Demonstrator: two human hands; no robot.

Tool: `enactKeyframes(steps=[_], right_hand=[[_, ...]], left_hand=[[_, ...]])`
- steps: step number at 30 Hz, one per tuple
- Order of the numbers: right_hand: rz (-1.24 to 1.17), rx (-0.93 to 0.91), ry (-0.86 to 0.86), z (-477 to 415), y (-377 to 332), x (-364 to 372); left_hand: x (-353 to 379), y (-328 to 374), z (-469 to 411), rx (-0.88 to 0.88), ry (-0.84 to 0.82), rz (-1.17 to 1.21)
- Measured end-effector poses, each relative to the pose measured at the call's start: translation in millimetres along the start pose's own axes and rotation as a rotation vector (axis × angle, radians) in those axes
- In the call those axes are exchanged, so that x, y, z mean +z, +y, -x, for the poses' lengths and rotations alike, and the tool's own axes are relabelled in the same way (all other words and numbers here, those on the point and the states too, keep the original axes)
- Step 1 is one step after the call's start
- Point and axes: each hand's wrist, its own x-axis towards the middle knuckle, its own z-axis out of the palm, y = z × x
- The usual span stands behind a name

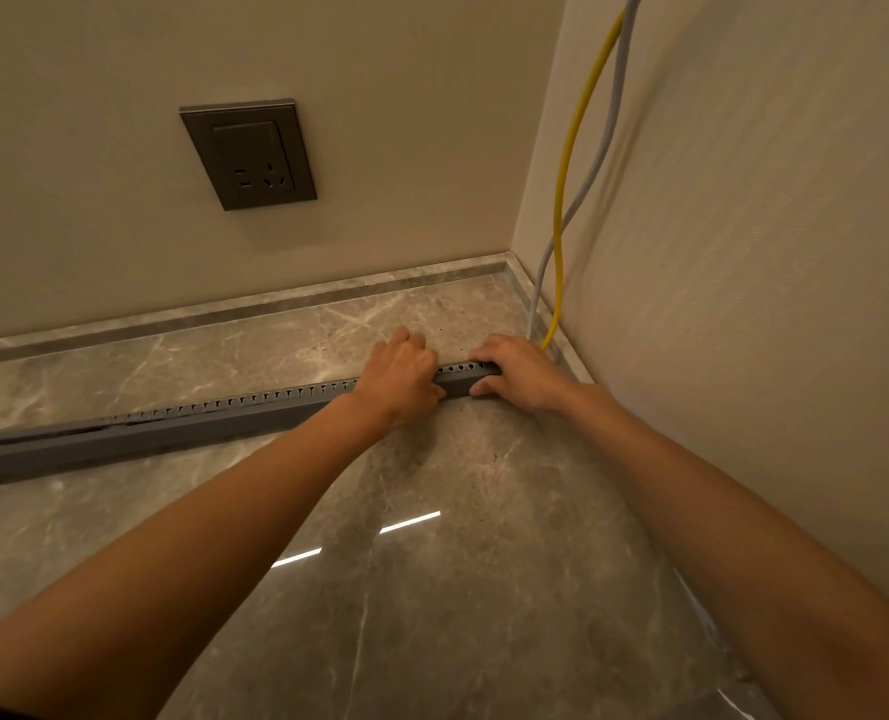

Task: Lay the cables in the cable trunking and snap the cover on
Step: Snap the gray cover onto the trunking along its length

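A long grey slotted cable trunking [182, 426] lies on the marble floor, running from the left edge toward the corner on the right. My left hand [401, 379] presses down over it near its right end. My right hand [518, 371] grips the very end of the trunking, fingers curled over the top. A short stretch of the trunking shows between the two hands. A yellow cable [575, 148] and a pale grey cable [611, 111] hang down the right wall and drop behind my right hand. At the far left the cover looks slightly lifted from the channel.
A grey wall socket [249, 154] sits on the back wall above the floor. A marble skirting [234, 311] runs along the back wall and the right wall, meeting at the corner [510, 262]. The glossy floor [432, 589] reflects ceiling lights.
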Motion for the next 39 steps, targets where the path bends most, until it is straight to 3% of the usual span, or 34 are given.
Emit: enactKeyframes(steps=[20,29,39], right_hand=[[-0.023,0.081,0.027,1,9,-2],[-0.483,0.208,-0.038,2,22,-23],[-0.302,0.116,-0.073,3,12,-13]], left_hand=[[7,-10,-2,-0.027,-0.069,0.128],[7,-5,-1,-0.031,-0.057,0.090],[11,-15,4,-0.024,-0.018,0.171]])
